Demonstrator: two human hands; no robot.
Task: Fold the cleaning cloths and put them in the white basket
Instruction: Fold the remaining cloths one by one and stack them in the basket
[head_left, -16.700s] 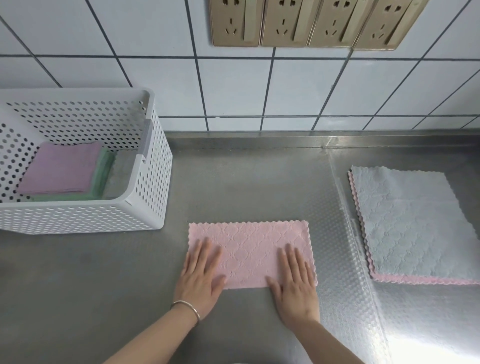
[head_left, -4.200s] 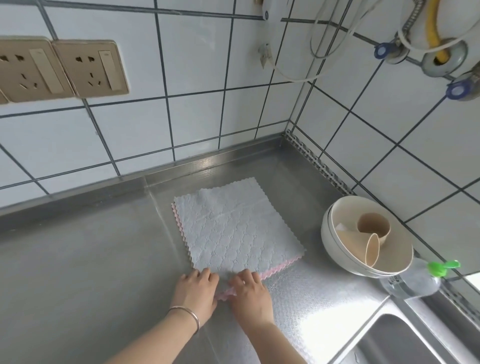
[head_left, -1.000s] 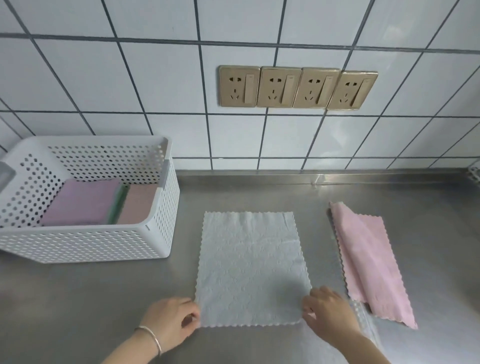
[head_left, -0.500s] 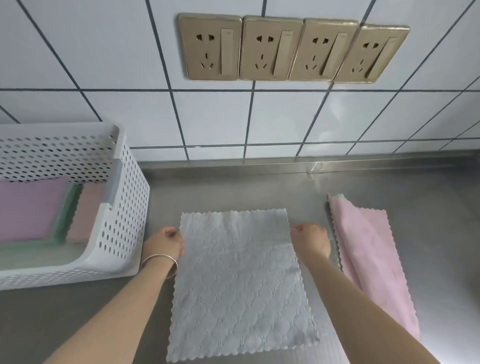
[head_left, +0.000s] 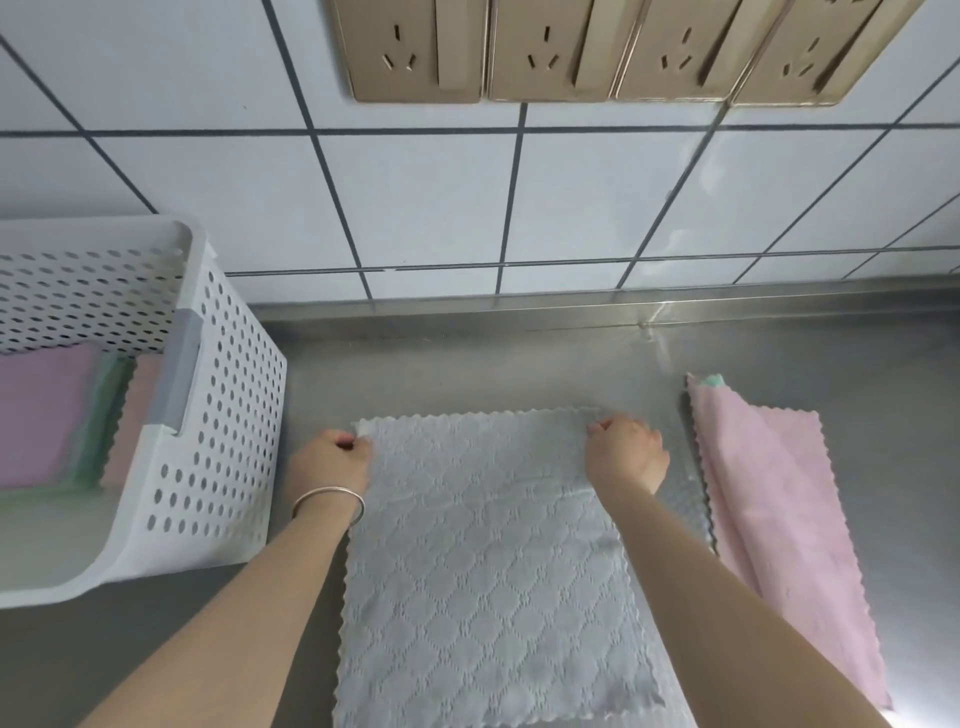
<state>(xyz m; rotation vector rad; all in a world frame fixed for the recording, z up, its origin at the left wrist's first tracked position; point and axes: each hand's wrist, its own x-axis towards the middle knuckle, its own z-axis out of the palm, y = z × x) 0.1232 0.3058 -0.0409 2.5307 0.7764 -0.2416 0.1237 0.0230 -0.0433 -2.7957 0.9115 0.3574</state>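
Observation:
A grey quilted cleaning cloth (head_left: 483, 577) lies spread flat on the steel counter in the middle. My left hand (head_left: 332, 460), with a bracelet on the wrist, pinches its far left corner. My right hand (head_left: 626, 452) pinches its far right corner. A pink cloth (head_left: 779, 525) lies loosely folded to the right, a bit of green showing at its far end. The white perforated basket (head_left: 218, 415) stands at the left and holds folded purple, green and pink cloths (head_left: 47, 415).
The tiled wall (head_left: 467, 208) rises just behind the counter, with a row of gold sockets (head_left: 597, 52) above. A strip of bare steel counter (head_left: 467, 364) runs between the cloth and the wall. The basket's side is close to my left hand.
Both hands went from the grey cloth's near corners to its far corners a second ago and now hold them. The view has come closer and lower.

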